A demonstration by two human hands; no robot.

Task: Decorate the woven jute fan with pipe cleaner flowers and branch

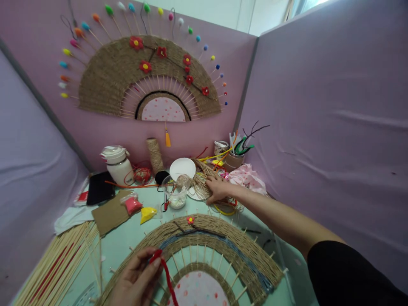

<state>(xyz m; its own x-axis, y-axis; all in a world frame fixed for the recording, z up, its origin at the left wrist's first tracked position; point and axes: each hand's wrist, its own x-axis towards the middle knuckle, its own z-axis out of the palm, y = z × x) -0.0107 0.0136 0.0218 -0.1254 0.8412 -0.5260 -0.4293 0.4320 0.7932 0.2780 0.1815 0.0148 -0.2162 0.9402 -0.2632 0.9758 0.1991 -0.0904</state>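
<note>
My left hand (140, 276) pinches a red pipe cleaner (168, 282), bent at its top end, over the left side of a woven twine fan (251, 244). The fan lies on the table and has a blue woven band, a dark twig and one red felt-like flower (190, 220) with a yellow middle. My right hand (218, 189) reaches across to the back of the table, fingers apart, and rests on a loose bundle of tan twine (204, 172). Beside it are a white dish (182, 169) and a clear cup (177, 199) of white bits.
A finished fan (108, 72) hangs on the back panel. Behind stand a white bottle (118, 165), a twine spool (154, 155) and a can of tools (235, 159). Bamboo sticks (60, 267), cardboard (110, 212) and yellow clay (148, 214) lie at left; spotted cloth (248, 178) at right.
</note>
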